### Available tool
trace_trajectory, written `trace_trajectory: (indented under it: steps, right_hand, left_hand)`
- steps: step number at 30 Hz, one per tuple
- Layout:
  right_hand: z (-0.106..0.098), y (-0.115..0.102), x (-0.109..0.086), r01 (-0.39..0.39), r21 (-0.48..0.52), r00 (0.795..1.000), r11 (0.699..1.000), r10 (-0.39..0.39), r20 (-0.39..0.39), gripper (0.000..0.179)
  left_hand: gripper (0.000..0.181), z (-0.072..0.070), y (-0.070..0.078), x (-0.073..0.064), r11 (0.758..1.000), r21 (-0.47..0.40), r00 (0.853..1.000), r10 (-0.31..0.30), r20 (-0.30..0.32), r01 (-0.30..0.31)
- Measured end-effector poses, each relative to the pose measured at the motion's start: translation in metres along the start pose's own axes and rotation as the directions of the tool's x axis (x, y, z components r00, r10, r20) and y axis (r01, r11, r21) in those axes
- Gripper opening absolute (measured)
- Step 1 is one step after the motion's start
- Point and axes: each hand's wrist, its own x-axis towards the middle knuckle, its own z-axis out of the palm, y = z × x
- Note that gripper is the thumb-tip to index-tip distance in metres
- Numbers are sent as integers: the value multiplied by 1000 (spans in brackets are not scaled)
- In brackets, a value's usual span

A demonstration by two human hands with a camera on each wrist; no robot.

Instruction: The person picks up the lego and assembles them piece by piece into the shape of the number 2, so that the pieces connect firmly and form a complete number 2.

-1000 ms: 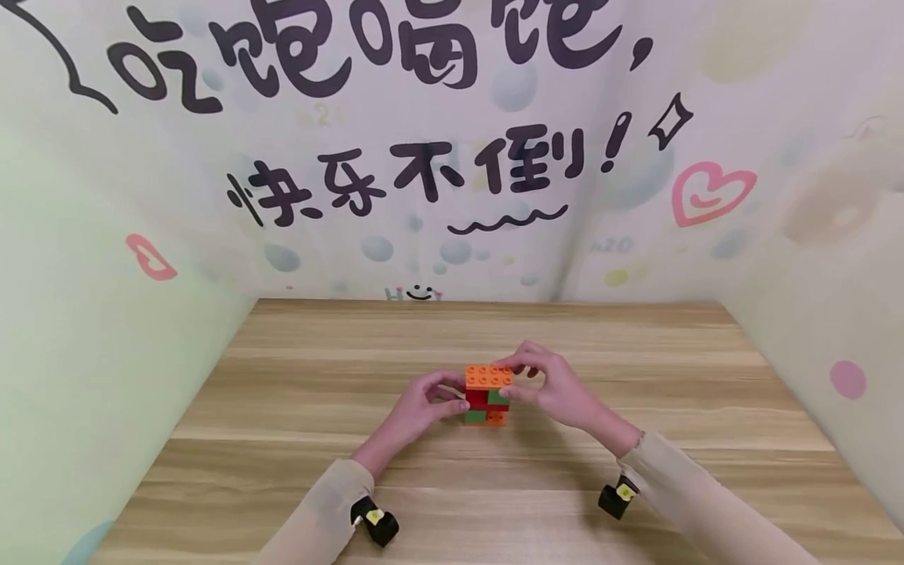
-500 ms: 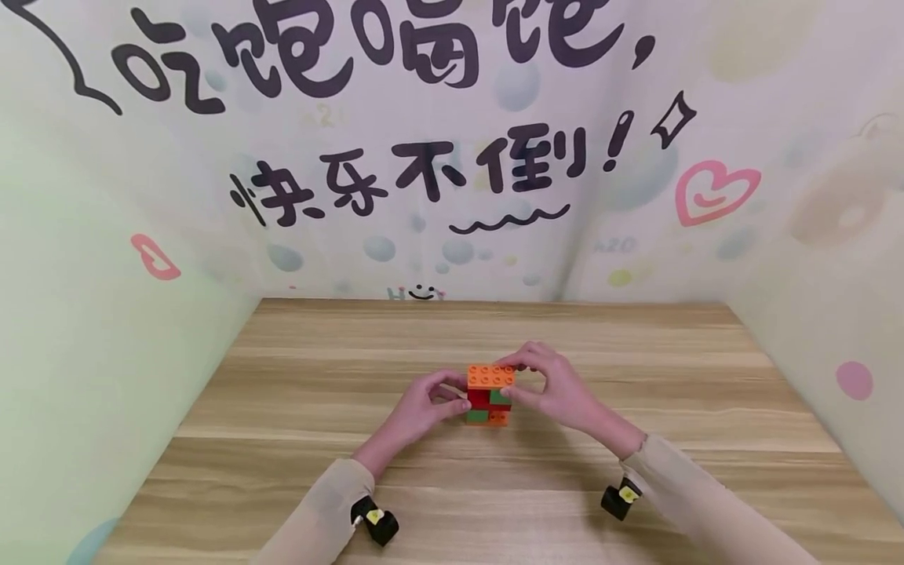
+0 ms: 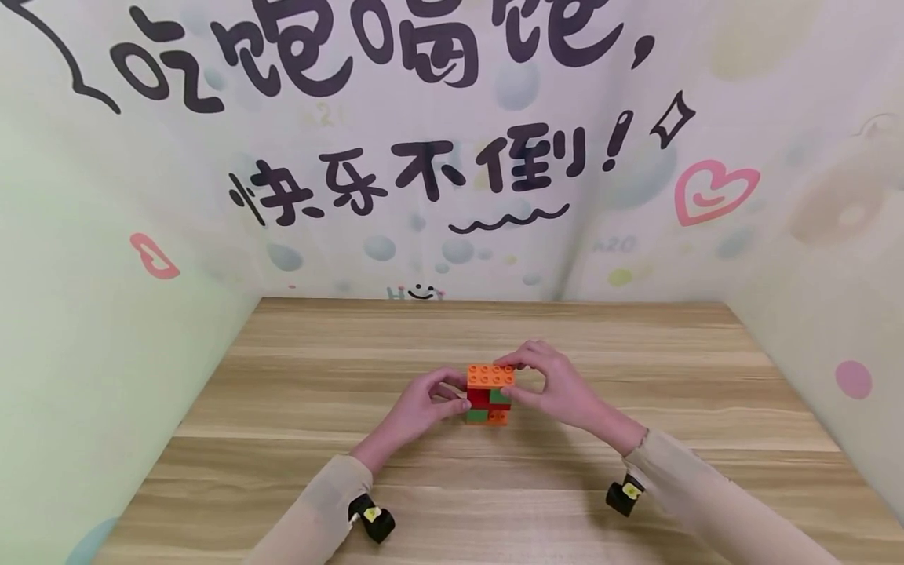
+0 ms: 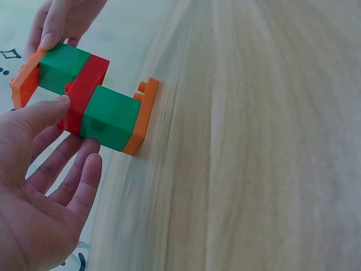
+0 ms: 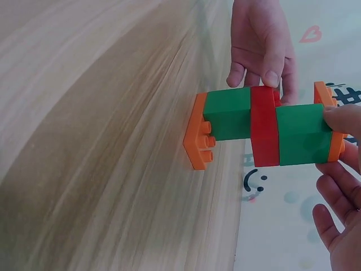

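Note:
A stack of toy building bricks stands on the wooden table at the middle of the head view. At its base is a flat orange brick (image 4: 145, 116), with a green block (image 4: 110, 116) on one half of it. A flat red brick (image 5: 264, 127) lies across that block. Above it, offset to the other side, sits a second green block (image 5: 304, 135), capped by another orange brick (image 3: 487, 375). My left hand (image 3: 417, 404) grips the red brick at its left end, thumb in front. From the right, my right hand (image 3: 558, 384) pinches the top orange brick, its thumb overlapping the upper green block.
The wooden table (image 3: 318, 353) runs back to a printed wall sheet (image 3: 424, 259) with black lettering. Pale side walls (image 3: 812, 298) border it left and right. A black wrist camera (image 3: 374, 522) is strapped at the left sleeve, another wrist camera (image 3: 625, 496) at the right.
Both hands keep their grip and the stack stays in place. Only the right sleeve and its wrist camera have shifted slightly to the right.

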Motion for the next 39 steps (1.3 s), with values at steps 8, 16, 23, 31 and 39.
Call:
trace_trajectory:
  steps: [8, 16, 23, 31, 39]
  right_hand:
    - [-4, 0, -4, 14, -41, 1000, 999, -14, 2, 43]
    - [0, 3, -17, 0, -39, 998, 999, -2, -67, 48]
    - [5, 5, -22, 33, -45, 990, 998, -39, -135, 46]
    - [8, 4, -22, 46, -64, 984, 997, -56, -170, 44]
    - [8, 2, -21, 5, -28, 988, 1000, -9, -155, 41]
  left_hand:
    - [33, -1, 1, 0, 999, 34, 1000, 29, -6, -29]
    - [36, -1, -1, -2, 999, 32, 999, 43, -18, -43]
    - [37, 0, -4, -2, 999, 21, 999, 42, -22, -42]
    - [35, 1, -4, -4, 999, 18, 998, 40, -39, -39]
    - [34, 1, -6, -4, 998, 12, 997, 56, -47, -56]
